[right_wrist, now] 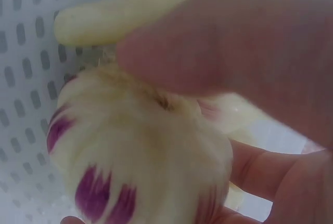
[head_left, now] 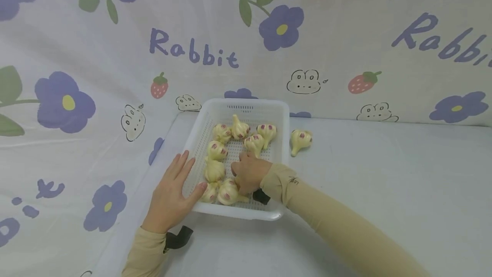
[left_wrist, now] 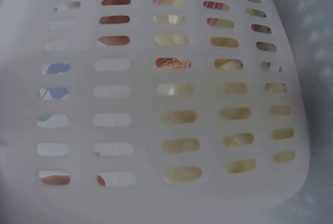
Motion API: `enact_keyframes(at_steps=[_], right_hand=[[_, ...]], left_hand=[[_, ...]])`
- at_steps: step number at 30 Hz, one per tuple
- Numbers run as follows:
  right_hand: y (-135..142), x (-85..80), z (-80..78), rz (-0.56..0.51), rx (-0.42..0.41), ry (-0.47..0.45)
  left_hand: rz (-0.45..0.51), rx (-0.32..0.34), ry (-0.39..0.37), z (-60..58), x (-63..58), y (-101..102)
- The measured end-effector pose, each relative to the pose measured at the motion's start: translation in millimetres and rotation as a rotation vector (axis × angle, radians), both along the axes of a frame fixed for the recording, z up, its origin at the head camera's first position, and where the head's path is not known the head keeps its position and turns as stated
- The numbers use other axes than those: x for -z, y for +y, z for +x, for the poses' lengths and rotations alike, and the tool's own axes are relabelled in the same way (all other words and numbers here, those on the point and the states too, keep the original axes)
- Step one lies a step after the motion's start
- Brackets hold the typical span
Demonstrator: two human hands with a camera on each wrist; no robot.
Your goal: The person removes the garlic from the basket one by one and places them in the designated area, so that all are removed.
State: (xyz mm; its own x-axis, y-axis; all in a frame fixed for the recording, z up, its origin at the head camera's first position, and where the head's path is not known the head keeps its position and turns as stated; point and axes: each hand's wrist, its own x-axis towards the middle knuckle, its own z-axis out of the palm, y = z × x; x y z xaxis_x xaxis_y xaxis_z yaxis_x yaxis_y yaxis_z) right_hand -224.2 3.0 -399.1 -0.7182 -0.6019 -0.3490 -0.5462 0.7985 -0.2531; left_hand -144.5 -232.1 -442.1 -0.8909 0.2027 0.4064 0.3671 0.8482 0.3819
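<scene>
**Right hand holds a round, cream-and-purple garlic bulb in a white perforated plastic basket**

The left hand, fingers straight and spread, rests at the basket's left side. Similar loose bulbs line its left half. Rightward, the right hand's thumb and fingers curl round the held bulb. Just right of the basket, a long-necked, cream-and-purple outside bulb lies on the pale, flat table.
</scene>
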Motion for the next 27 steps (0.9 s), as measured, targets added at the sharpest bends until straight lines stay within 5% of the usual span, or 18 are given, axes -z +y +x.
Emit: enact_keyframes(at_steps=[19,27], right_hand=[[-3.4,1.4,1.9,0.039,-0.061,0.023],[-3.5,3.3,1.0,-0.012,-0.026,-0.005]], left_hand=[[0.001,-0.001,0.006,-0.2,1.3,-0.6],[-0.003,0.001,0.013,-0.2,2.2,-0.5]])
